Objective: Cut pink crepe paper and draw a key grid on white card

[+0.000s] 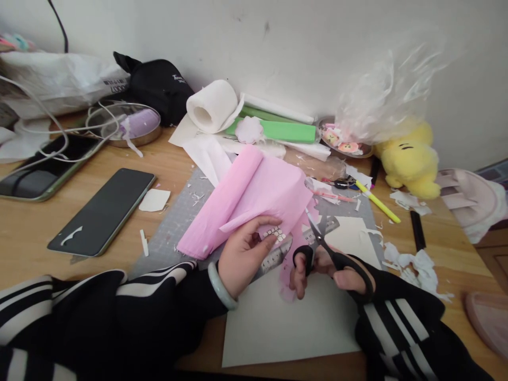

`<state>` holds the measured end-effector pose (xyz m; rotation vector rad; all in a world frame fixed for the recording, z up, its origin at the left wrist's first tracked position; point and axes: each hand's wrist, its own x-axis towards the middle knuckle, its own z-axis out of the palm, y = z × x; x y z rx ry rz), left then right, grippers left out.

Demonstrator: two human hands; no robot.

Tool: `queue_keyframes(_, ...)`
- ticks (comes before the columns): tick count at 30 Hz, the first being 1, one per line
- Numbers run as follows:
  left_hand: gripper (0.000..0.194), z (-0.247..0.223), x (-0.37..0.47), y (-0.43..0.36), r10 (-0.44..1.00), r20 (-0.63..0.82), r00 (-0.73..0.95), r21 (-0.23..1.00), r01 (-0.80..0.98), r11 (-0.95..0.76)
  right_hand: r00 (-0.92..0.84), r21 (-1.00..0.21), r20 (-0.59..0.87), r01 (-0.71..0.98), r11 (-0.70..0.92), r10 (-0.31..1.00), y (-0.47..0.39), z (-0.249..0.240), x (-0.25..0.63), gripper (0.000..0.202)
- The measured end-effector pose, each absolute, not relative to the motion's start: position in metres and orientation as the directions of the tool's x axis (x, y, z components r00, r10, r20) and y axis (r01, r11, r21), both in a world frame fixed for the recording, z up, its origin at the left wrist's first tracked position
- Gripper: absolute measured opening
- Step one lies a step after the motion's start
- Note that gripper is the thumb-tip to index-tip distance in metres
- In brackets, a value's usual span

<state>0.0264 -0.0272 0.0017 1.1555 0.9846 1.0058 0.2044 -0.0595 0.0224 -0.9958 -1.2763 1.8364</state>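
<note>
Between the thumb and fingers of my left hand point(246, 251) is the loose edge of a roll of pink crepe paper point(222, 206). A small white piece with a dark honeycomb-like outline point(274, 233) lies against the pink sheet at my left thumb. My right hand point(317, 272) has its thumb and fingers through the handles of black-handled scissors point(318, 236). Their blades are spread apart and point up toward the paper's right edge. Below them hangs or lies a scallop-edged pink strip point(288, 278); part of it is hidden. A metal ruler point(273, 257) lies under the paper.
A grey cutting mat point(166, 241) and white sheets point(293, 328) lie beneath. A dark phone point(105, 211) is at left. Behind stand a toilet paper roll point(212, 106) and green paper point(286, 131). A yellow marker point(377, 201), paper scraps point(415, 270) and a yellow plush toy point(410, 159) are at right.
</note>
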Motion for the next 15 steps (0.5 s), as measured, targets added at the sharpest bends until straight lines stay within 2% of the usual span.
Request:
queue_keyframes(4, 0.019, 0.002, 0.025, -0.027, 0.969, -0.085, 0.233, 0.99, -0.088, 0.108, -0.337, -0.952, -0.258, -0.073, -0.299, 0.905, -0.069, 0.015, 0.2, 0.051)
queue_keyframes(7, 0.019, 0.003, 0.024, -0.028, 0.968, -0.088, 0.237, 0.987, -0.113, 0.118, -0.301, -0.942, -0.306, -0.041, -0.333, 0.903, -0.071, 0.015, 0.204, 0.053)
queue_keyframes(15, 0.021, 0.006, 0.026, -0.027, 0.981, -0.097, 0.168, 0.953, -0.267, 0.14, -0.56, -0.852, -0.458, 0.057, -0.52, 0.69, -0.073, 0.021, 0.213, 0.068)
